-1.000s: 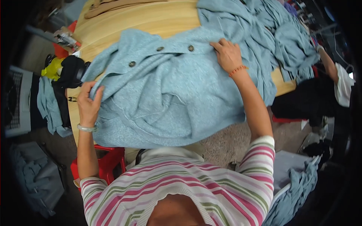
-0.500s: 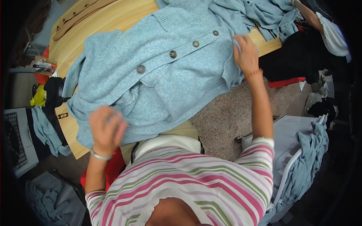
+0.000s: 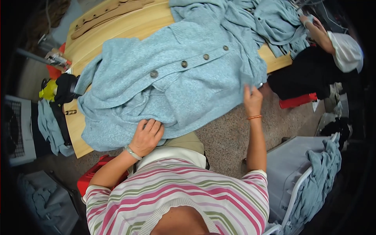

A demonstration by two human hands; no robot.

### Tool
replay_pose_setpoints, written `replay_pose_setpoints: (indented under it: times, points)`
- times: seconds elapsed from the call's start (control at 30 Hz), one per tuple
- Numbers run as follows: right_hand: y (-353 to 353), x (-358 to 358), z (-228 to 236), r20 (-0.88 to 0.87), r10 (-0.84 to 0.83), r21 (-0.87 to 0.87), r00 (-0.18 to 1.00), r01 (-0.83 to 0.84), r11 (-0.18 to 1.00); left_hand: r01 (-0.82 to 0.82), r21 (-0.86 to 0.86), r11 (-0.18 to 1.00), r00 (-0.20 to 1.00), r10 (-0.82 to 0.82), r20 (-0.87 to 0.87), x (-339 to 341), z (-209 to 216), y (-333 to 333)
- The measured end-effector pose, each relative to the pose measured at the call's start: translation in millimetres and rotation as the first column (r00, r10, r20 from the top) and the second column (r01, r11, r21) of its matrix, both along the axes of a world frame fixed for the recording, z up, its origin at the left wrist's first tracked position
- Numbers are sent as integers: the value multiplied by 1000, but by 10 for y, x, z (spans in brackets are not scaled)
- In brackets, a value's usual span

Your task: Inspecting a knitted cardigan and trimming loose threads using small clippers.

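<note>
A light blue-grey knit cardigan (image 3: 188, 88) lies across the wooden table, its near edge hanging toward my lap. Dark round buttons run along its ribbed front band. My left hand (image 3: 148, 137) is closed on the cardigan's near edge, fingers curled over a fold of cloth. At the right, my right hand (image 3: 253, 102) is closed at the cardigan's right end, where the cloth is smeared by motion. A small shiny spot shows beside its fingertips; I cannot make out what it is.
More blue-grey knitwear (image 3: 276, 23) is heaped at the far right, where another person's hand (image 3: 318, 26) works. A brown knit strip (image 3: 105, 21) lies on the table (image 3: 150, 17) at the back. Small dark snips (image 3: 71, 112) lie near its left edge. A grey bin (image 3: 280, 168) stands right.
My left hand has moved right and taken hold of the cardigan's near edge. My right hand has come down nearer to me along its right side. The other person's arm shows more.
</note>
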State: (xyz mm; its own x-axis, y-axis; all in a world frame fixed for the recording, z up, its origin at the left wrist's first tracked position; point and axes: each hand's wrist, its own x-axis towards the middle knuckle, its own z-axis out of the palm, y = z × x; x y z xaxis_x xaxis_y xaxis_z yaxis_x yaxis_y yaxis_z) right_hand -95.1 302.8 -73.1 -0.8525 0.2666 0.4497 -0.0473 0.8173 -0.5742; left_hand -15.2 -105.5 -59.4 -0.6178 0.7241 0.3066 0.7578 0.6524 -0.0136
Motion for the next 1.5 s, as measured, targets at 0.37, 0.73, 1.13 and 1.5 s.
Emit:
replay_pose_setpoints:
  times: [0.37, 0.73, 1.13, 1.5]
  points:
    - [657, -1172, 886, 185, -187, -830, 965, 255, 496, -662, 526, 533, 539, -150, 829, -500, 562, -331]
    - [-1856, -447, 882, 36, 835, 17, 549, -836, 548, -688, 460, 561, 449, -169, 878, -682, 609, -320]
    - [-2083, -318, 835, 117, 799, -110, 590, -792, 601, -596, 479, 645, 555, -101, 826, -643, 590, -317]
    - [-1929, -367, 802, 171, 848, -251, 502, -810, 531, -782, 366, 504, 88, -491, 867, -365, 882, -936]
